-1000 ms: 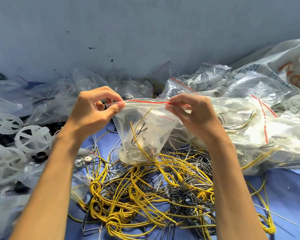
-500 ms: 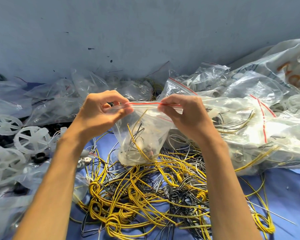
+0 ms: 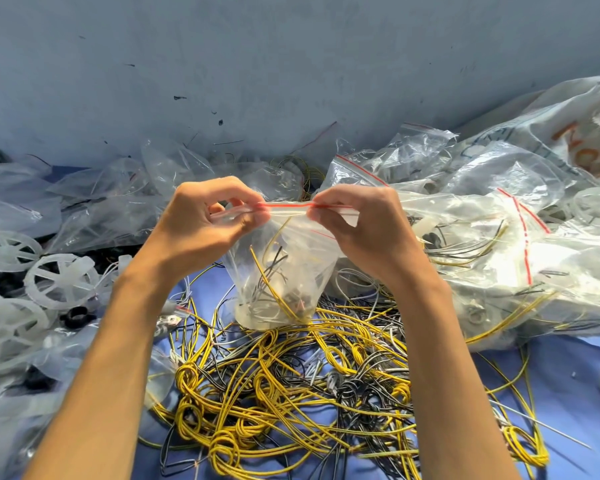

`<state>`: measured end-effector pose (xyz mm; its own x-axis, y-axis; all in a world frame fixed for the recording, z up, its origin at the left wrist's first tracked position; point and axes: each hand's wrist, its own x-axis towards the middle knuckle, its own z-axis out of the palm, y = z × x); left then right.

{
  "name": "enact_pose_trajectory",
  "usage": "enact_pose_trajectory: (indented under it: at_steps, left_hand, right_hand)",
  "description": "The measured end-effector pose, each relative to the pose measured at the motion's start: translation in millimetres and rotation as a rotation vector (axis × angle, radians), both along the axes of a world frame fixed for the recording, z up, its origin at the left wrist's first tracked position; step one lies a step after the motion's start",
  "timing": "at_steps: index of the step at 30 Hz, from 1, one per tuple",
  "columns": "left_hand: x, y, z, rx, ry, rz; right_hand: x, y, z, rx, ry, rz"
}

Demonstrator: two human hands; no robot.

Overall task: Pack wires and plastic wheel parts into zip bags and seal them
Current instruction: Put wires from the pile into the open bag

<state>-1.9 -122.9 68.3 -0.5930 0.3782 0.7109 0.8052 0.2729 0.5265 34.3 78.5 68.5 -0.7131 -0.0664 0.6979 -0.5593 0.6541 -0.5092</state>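
**Item:** zip bag (image 3: 278,271), clear, holding a few yellow and black wires. It stands upright on the far edge of the wire heap (image 3: 291,393).

**Hands:** left hand (image 3: 205,223) and right hand (image 3: 361,226). Each grip pinches the red zip strip (image 3: 286,204) above the heap.

**Change:** the hands sit closer together than a second ago, and the exposed strip is shorter.

**Judgement:** the seal is nearly pressed shut.

**Wheel parts** (image 3: 61,280): left of the heap, loose.

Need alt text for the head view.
The left hand and right hand pinch the red-striped top of a clear plastic zip bag holding yellow and black wires. Loose yellow and black wires lie tangled below; white plastic wheels sit left.
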Motion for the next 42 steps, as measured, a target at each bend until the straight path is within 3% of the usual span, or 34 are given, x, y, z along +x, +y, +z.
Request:
enact_pose_trajectory:
  at_steps: [5,19,24,29,37,42]
  left_hand:
    - [0.1,4.3,3.9,-0.024,0.075,0.009]
    - [3.1,19.3,1.4,0.003,0.046,0.089]
    - [6.7,32.4,0.5,0.065,0.03,0.061]
    - [9.9,34.4,6.7,0.123,-0.052,0.078]
    - [10.4,32.6,5.7,0.018,-0.061,0.248]
    - [10.2,29.4,6.6,0.064,-0.148,0.117]
  right_hand:
    - [1.3,-4.0,4.1,0.044,0.081,-0.012]
    - [-7.8,-5.9,-1.4,-0.062,0.118,0.013]
    - [-5.4,-4.2,0.4,-0.089,0.04,0.072]
    - [2.4,0.1,5.2,-0.215,-0.101,0.275]
    - [0.8,-1.8,4.2,-0.101,-0.095,0.134]
    - [3.0,2.3,4.5,-0.117,-0.138,0.144]
